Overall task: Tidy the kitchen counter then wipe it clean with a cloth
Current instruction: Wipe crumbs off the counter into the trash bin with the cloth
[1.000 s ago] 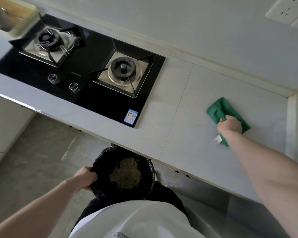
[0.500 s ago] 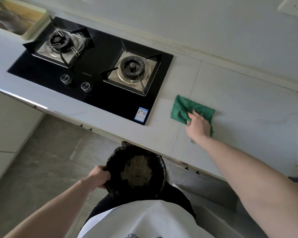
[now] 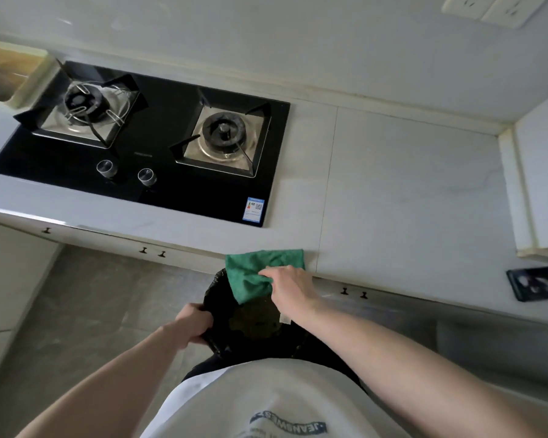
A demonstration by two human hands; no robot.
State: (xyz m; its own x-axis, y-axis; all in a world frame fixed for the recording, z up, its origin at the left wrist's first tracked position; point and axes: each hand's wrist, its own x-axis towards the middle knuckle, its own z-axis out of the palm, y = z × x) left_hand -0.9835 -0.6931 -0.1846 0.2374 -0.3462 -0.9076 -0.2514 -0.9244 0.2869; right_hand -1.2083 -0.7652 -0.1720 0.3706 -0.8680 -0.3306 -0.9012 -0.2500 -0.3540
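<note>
Holding the soft, fuzzy green cloth (image 3: 260,273), my right hand (image 3: 290,287) has its fingers pinching the cloth at the smooth white counter's (image 3: 408,200) front edge. Half the cloth hangs past my fingers, over the bin. My left hand (image 3: 193,324) grips the crinkly black bag (image 3: 215,341) on the round bin's rim. Below my fingers, brownish scraps (image 3: 253,320) lie inside.

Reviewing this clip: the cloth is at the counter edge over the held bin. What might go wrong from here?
1. The green cloth already overhangs the counter edge above the bin; if the right hand lets go, it may drop in.
2. The left hand grips only the bin's liner rim, so swept crumbs could miss if it shifts.
3. The phone lies near the edge, within a wide wipe's path.
</note>
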